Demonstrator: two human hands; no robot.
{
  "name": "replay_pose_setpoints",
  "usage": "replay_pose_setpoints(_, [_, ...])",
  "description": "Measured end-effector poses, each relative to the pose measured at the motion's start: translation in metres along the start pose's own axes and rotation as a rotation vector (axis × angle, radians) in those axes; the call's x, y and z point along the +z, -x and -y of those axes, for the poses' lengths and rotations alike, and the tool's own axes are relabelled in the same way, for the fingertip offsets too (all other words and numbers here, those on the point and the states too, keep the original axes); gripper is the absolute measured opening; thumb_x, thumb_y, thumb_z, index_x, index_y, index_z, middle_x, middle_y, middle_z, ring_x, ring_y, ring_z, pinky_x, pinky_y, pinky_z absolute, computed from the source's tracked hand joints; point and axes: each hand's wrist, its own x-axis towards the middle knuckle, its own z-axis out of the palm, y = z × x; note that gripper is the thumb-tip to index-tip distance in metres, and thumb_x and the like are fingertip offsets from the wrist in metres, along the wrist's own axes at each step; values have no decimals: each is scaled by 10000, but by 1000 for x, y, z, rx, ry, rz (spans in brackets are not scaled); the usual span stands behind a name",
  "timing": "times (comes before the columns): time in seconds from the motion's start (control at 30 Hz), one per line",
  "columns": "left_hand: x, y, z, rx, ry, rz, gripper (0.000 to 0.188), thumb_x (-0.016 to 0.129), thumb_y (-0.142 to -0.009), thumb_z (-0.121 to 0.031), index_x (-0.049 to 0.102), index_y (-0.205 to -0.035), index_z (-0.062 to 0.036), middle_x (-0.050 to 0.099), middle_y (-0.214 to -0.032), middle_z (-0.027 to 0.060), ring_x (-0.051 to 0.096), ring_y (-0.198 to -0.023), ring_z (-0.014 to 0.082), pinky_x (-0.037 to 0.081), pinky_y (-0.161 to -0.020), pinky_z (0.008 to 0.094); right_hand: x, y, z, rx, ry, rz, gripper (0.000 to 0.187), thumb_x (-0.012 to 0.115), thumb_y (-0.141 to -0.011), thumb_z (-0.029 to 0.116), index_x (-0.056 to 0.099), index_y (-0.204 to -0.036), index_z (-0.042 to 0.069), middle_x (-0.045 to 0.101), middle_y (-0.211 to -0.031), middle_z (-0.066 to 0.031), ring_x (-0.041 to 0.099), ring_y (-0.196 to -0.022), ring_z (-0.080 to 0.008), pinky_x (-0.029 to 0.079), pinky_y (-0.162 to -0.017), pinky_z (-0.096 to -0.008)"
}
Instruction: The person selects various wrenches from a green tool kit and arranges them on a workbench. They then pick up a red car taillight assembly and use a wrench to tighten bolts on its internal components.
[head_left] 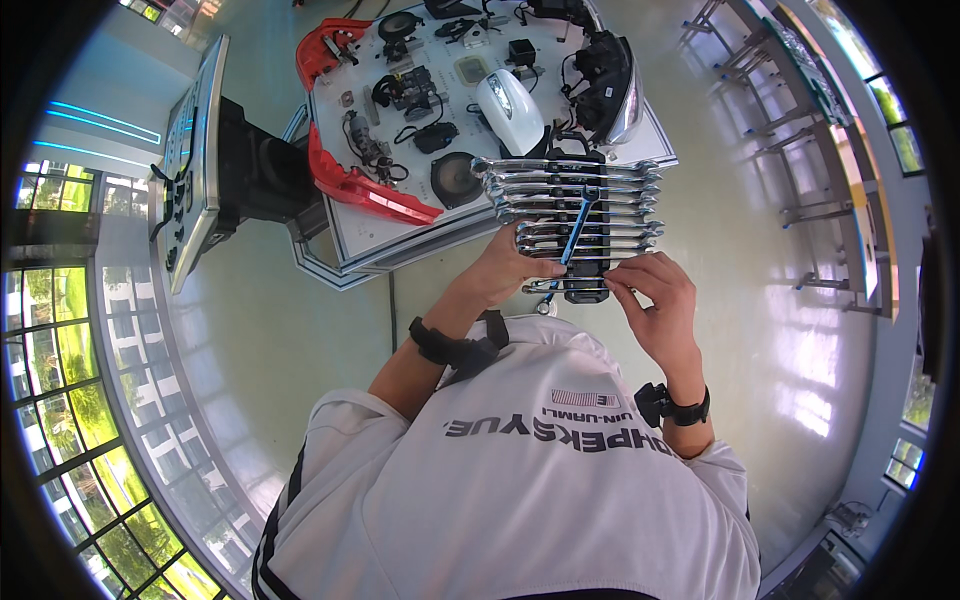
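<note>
In front of my body is a black wrench rack [587, 297] with several chrome combination wrenches [560, 185] lying across it in rows. A blue-shafted wrench [578, 228] slants over these, its lower ring end showing past the rack's near edge. My left hand [503, 268] is closed on the rack's left side, its thumb against the blue wrench; the other fingers are mostly hidden. At the near right, my right hand [655, 292] pinches the end of the lowest small wrench [570, 288] between thumb and fingers. Whether that wrench sits fully in its slot cannot be made out.
Beyond the rack stands a white display table [345, 262] carrying red tail lights [365, 193], a white mirror housing [512, 112], a headlight [608, 90] and round speakers [457, 180]. A black-based console [250, 165] is on the left. Long benches [850, 190] line the right.
</note>
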Motion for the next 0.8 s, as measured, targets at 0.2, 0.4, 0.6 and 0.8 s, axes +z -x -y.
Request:
replay_pose_setpoints(0.2, [1,2,0,-27,-42,-8,636,698,-690,126,440,-1256,-4,560,-1160,115,586,-1044,219,509,-895,353,2,-3,2,-106,76,56,104,718,-688,69,695,-784,103,621,-858,3,534,-741,-189,413,-652,-330])
replay_pose_setpoints(0.4, [5,6,-1,-38,-27,-24,642,729,-671,98,459,-1243,-12,580,-1128,97,586,-1034,196,514,-871,331,-1,-16,11,-105,-22,86,228,703,-709,80,678,-935,96,611,-931,-18,575,-865,-221,428,-717,-343])
replay_pose_setpoints(0.6, [2,4,4,-8,-70,-10,651,762,-654,64,469,-1229,-22,589,-1116,84,596,-1015,179,518,-868,322,-7,-58,23,-341,347,20,298,719,-715,176,658,-1000,114,584,-1066,-52,544,-1028,-248,341,-1000,-460])
replay_pose_setpoints(0.8, [6,7,2,-13,-36,13,657,773,-654,53,468,-1231,-20,587,-1124,80,590,-1020,173,511,-879,322,-13,-68,-2,-335,233,294,251,754,-659,235,669,-858,108,562,-930,-31,542,-952,-219,308,-1032,-467])
